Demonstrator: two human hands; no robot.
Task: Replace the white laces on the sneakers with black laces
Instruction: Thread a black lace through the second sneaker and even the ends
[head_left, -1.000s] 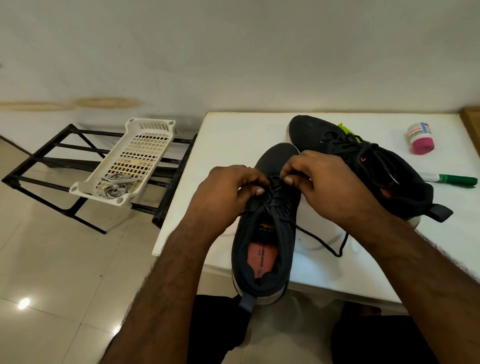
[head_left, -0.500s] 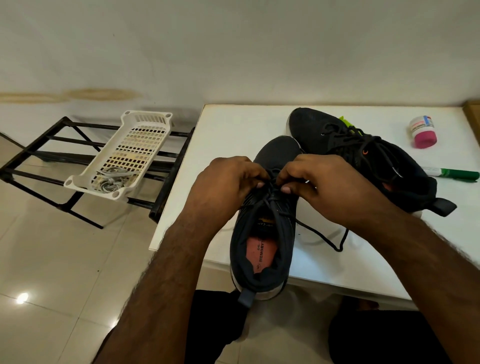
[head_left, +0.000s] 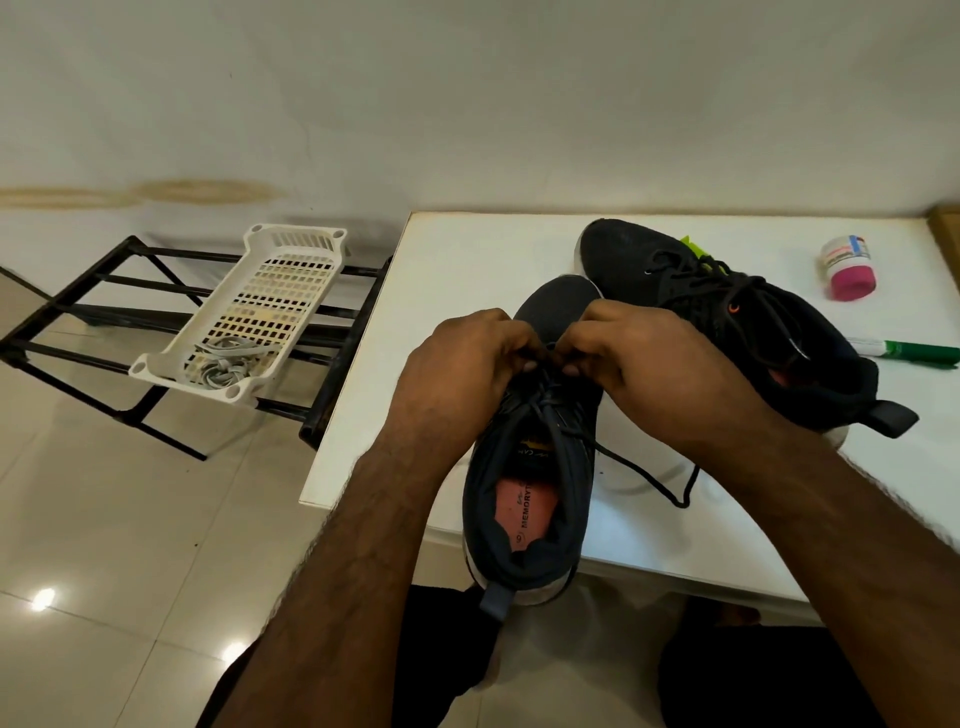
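Observation:
A black sneaker (head_left: 524, 483) stands on the white table (head_left: 467, 270), its heel over the near edge. My left hand (head_left: 467, 364) and my right hand (head_left: 644, 358) meet over its eyelets, fingers curled, each pinching the black lace (head_left: 550, 410). One loose lace end (head_left: 654, 483) trails onto the table at the right. A second black sneaker (head_left: 727, 317), laced in black, lies behind at the right. The white laces (head_left: 221, 364) lie coiled in a white basket (head_left: 249, 312).
The basket sits on a black metal rack (head_left: 78, 312) left of the table. A pink-capped jar (head_left: 849, 273) and a green marker (head_left: 914, 351) lie at the table's right. Pale floor tiles spread below. A wall stands behind.
My two hands have drawn closer together over the sneaker's laces; the fingertips now nearly touch. The view has shifted slightly.

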